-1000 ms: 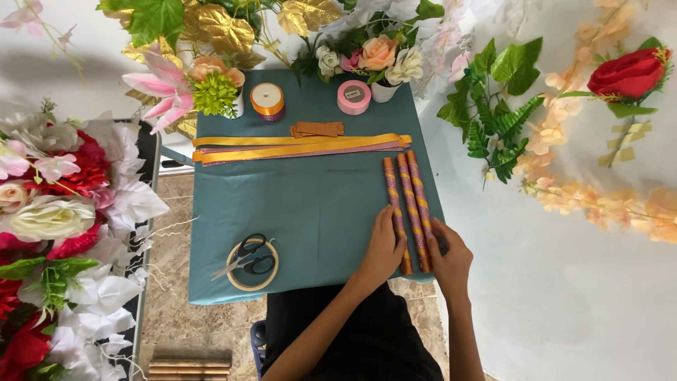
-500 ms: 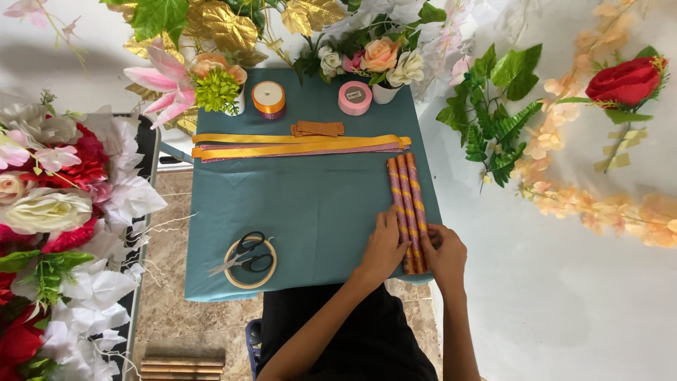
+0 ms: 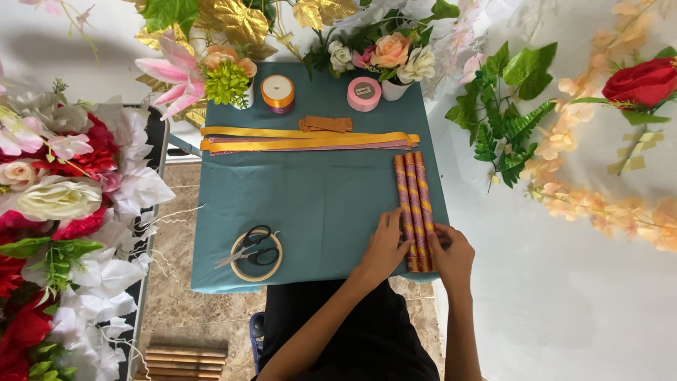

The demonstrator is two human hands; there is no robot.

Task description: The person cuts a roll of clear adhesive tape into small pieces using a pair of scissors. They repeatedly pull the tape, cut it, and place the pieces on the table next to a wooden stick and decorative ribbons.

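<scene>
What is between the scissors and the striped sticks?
Only bare teal cloth and the left hand, seen from the head camera, lie between the scissors and sticks.

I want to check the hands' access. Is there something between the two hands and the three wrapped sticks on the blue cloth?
Nothing visible. The left hand and the right hand already touch the near ends of the sticks from either side. The scissors lie apart to the left.
</scene>
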